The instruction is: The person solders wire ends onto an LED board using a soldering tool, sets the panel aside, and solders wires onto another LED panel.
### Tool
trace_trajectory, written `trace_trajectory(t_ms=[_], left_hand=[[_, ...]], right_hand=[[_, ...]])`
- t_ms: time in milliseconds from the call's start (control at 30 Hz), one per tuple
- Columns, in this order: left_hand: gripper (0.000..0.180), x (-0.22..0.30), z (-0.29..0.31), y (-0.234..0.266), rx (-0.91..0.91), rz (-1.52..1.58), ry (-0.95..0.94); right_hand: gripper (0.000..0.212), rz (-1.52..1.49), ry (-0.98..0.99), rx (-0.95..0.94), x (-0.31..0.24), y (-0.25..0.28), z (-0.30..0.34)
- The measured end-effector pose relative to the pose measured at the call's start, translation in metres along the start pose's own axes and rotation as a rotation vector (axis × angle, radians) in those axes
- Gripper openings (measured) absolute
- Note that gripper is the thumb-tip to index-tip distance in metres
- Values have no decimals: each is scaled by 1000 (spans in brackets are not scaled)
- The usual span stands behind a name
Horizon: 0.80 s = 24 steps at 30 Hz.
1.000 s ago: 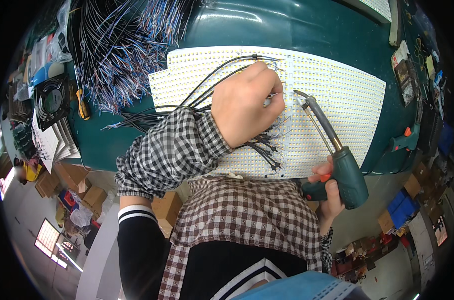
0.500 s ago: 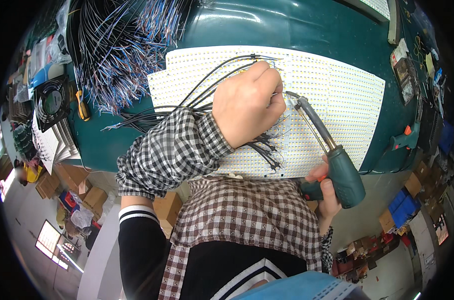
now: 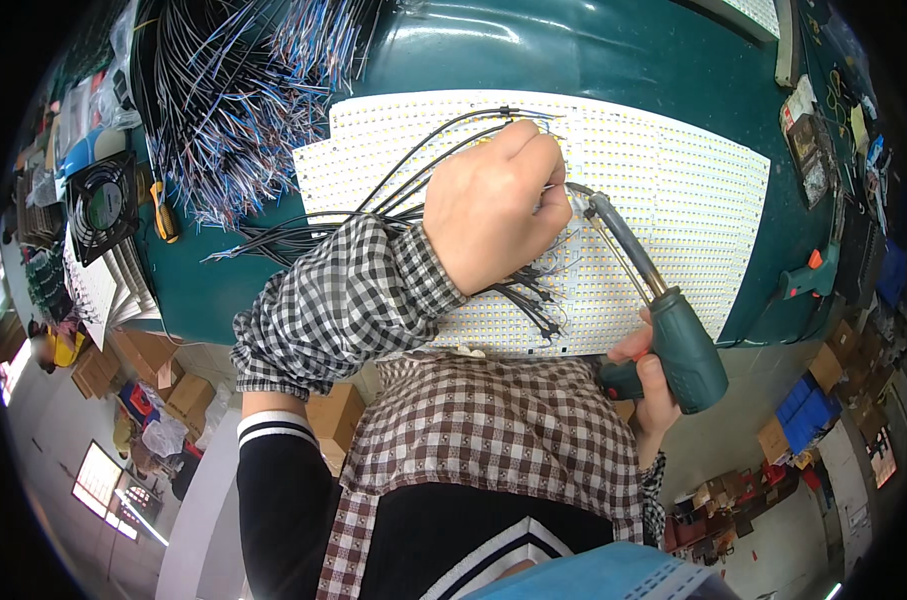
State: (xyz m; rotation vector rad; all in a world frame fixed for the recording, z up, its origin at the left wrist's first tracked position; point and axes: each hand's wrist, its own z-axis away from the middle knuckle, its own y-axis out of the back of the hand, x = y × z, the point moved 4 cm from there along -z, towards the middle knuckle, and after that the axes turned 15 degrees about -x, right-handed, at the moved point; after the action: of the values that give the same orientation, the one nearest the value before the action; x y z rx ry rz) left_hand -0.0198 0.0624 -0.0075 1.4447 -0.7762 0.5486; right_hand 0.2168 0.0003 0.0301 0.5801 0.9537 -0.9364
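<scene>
My left hand (image 3: 498, 205) is closed in a pinch over the middle of a white LED panel (image 3: 683, 200); whatever the fingertips hold is hidden behind the fist. Black cables (image 3: 398, 170) with thin stripped wire ends run across the panel, some passing under this hand. More cable ends (image 3: 538, 300) lie on the panel below it. My right hand (image 3: 653, 385) is wrapped around the handle of a dark green soldering gun (image 3: 691, 350). The gun points up and left, and its bent tip reaches close beside the left fingertips; contact with the panel cannot be made out.
A big bundle of black cables (image 3: 213, 110) lies on the green tabletop (image 3: 453, 50) at the far left. Near it are a screwdriver (image 3: 164, 212) and a black fan (image 3: 103, 205). Another green-handled tool (image 3: 811, 273) lies at the right. Cardboard boxes (image 3: 188, 400) stand below the table's left edge.
The soldering gun has shifted slightly left, bringing its tip closer to my left fingertips. My left hand stays nearly in place.
</scene>
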Motion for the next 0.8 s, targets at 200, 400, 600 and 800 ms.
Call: trace_trajectory(t_ms=[200,400,600,800], left_hand=[[15,0,0,-1,-1,-4,-6],[15,-1,0,0,-5,0,-3],[15,2,2,4,-4,-19,6],[20,26,28,31,155,-177,-217]], right_hand=[[60,26,25,25,1,-1,1],[61,-23,58,56,-2,0,1],[61,-38,71,50,-3,-1,2],[58,-33,123,41,-4,5,1]])
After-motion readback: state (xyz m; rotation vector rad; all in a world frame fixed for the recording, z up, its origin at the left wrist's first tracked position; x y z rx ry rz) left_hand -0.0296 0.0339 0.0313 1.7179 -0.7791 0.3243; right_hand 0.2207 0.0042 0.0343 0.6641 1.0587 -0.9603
